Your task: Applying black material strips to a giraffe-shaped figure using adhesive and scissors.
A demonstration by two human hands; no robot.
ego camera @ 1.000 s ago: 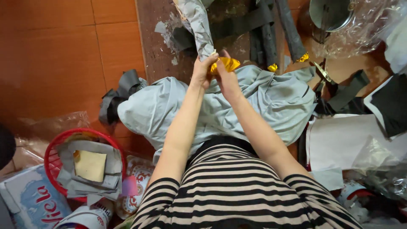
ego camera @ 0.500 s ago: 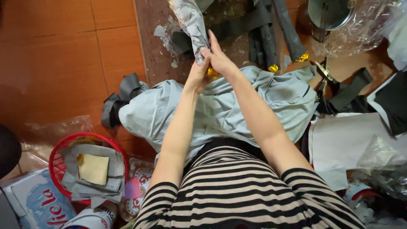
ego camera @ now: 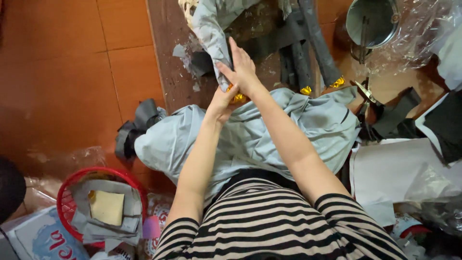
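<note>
Grey paper (ego camera: pixel 211 33), a crumpled strip with a bit of gold foil (ego camera: pixel 237 97) at its lower end, hung down over the brown board (ego camera: pixel 166 58) just ahead of the person's lap. Both hands met at that lower end: the right hand (ego camera: pixel 243 70) lay flat against the strip with fingers stretched upward along it, and the left hand (ego camera: pixel 221 101) pinched the foil end from below, thumb and fingers pressed together on it. Under the forearms a light blue cloth (ego camera: pixel 250 139) spread over the lap, its far edge touching the board, with two more gold pieces (ego camera: pixel 306 90) at that edge. Dark rolled strips (ego camera: pixel 308 53) lay on the board just right of the hands, leaving little room there. Further right stood a metal pot (ego camera: pixel 373 21) with clear plastic wrap (ego camera: pixel 423 33) beside it, scissors (ego camera: pixel 365 94) near the cloth's corner, and white sheets (ego camera: pixel 394 168) along the right side. To the left, orange floor tiles (ego camera: pixel 62 72) lay open beyond the board's edge, well apart from the hands. A red basket (ego camera: pixel 67 192) with grey scraps and a yellow square sat at lower left, near a dark rag (ego camera: pixel 137 125).
</note>
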